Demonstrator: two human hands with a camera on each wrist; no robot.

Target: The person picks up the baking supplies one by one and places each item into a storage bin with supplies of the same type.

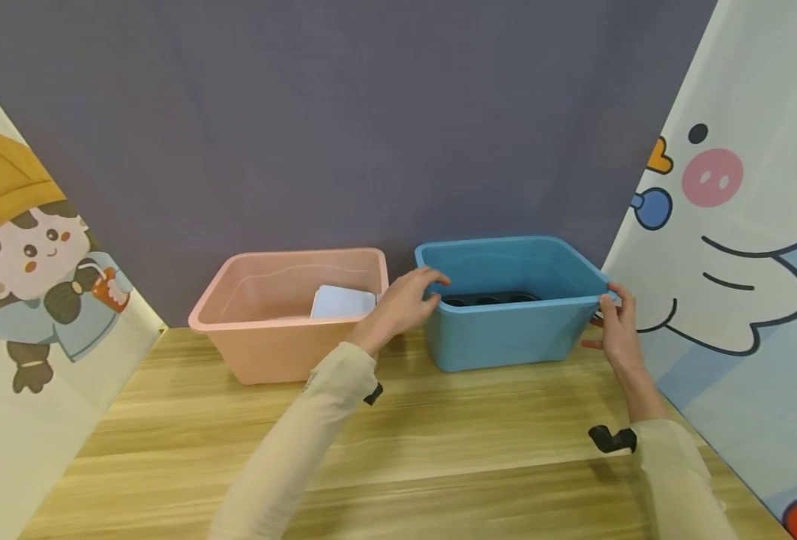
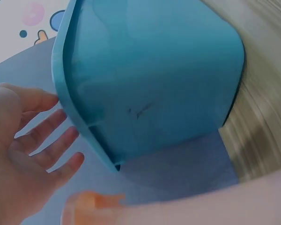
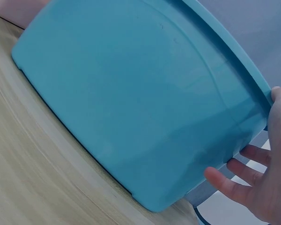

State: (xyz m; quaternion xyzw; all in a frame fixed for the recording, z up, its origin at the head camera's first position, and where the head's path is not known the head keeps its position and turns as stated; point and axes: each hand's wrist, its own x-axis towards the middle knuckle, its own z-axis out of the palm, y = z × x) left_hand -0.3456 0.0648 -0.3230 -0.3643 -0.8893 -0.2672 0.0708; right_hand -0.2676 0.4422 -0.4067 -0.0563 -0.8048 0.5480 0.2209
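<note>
A blue plastic bin (image 1: 499, 334) stands on the wood-grain table, with a black item showing several round openings (image 1: 489, 300) low inside it. My left hand (image 1: 405, 304) is at the bin's left rim, fingers spread and loosely bent. In the left wrist view, the thumb tip of that hand (image 2: 30, 136) is right at the blue rim (image 2: 61, 84). At the bin's front right corner is my right hand (image 1: 619, 330). The right wrist view has its thumb (image 3: 277, 96) against the rim and the other fingers extended along the bin's side wall (image 3: 131, 93).
Left of the blue bin stands a pink bin (image 1: 270, 352) with a white box-like item (image 1: 340, 301) inside, partly hidden by its front wall. A dark grey panel (image 1: 398, 127) rises behind both bins. Cartoon-printed panels (image 1: 729, 247) flank the table (image 1: 438, 435).
</note>
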